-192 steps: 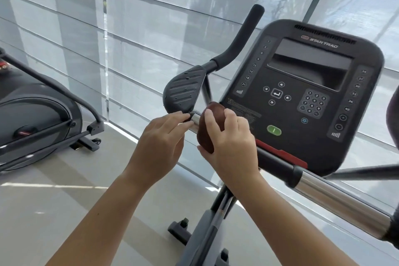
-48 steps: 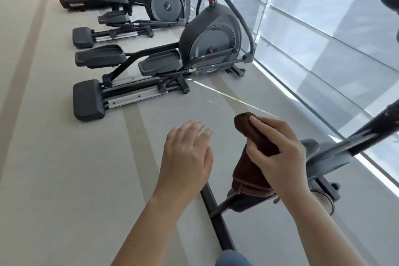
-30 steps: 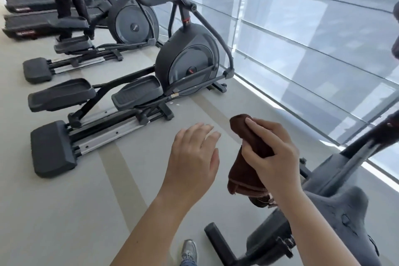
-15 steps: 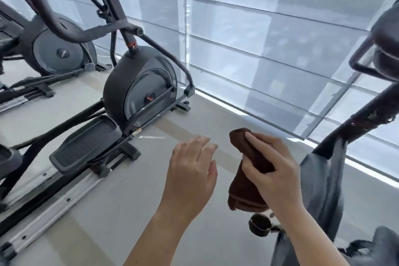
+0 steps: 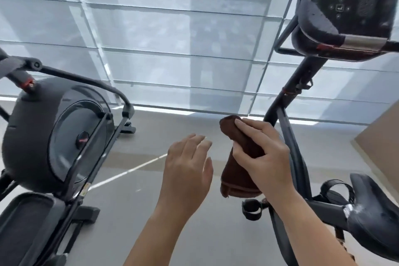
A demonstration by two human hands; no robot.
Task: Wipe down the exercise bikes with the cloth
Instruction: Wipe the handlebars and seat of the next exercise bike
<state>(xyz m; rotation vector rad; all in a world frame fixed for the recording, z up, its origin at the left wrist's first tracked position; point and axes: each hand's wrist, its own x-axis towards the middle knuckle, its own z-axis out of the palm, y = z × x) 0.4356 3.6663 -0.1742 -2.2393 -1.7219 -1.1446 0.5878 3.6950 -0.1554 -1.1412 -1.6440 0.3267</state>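
My right hand point(image 5: 262, 153) grips a bunched brown cloth point(image 5: 237, 181) in mid-air, just left of the exercise bike's dark upright post point(image 5: 290, 93). The cloth hangs down below my fingers and touches nothing I can see. My left hand point(image 5: 187, 168) hovers beside it with relaxed fingers, holding nothing. The exercise bike fills the right side: its console point(image 5: 354, 6) and handlebar pad point(image 5: 313, 21) at the top right, its saddle point(image 5: 375, 216) at the lower right, a pedal strap point(image 5: 251, 209) below the cloth.
A dark elliptical trainer point(image 5: 56, 142) with its pedal point(image 5: 28, 227) stands on the left. Grey floor point(image 5: 133, 211) runs between the two machines. Tall windows with pale blinds point(image 5: 172, 39) close off the far side.
My view has swung right from the row of ellipticals to the exercise bike, whose console and saddle have come into sight. Both hands keep their pose, the cloth still held.
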